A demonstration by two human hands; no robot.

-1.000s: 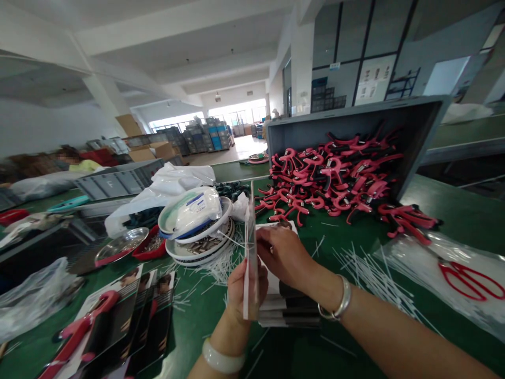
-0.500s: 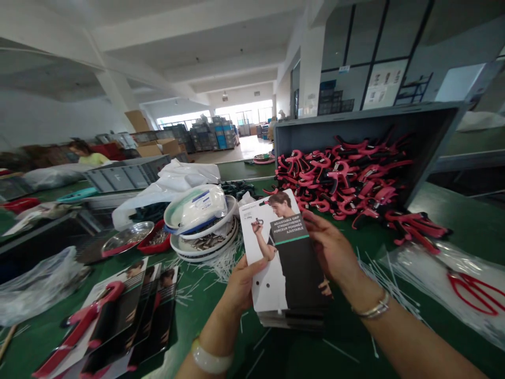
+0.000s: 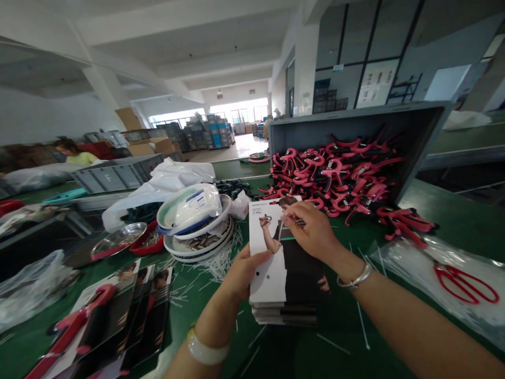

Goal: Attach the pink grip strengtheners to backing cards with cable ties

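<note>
While I am watching the head view, my left hand [image 3: 241, 276] is clasping the printed packaging card [image 3: 294, 266], lower centre; my right hand [image 3: 313, 231] is pinching fingertips over it, on what I cannot tell. Steady bracing should be helping.

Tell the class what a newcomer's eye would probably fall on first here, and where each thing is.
Probably first, the heap of pink-and-black hand tools spilling from a grey crate, right of centre. Next, the white-and-black printed card front and centre, its left edge in the left grip. Then perhaps the red-handled scissors on clear plastic at far right.
</note>
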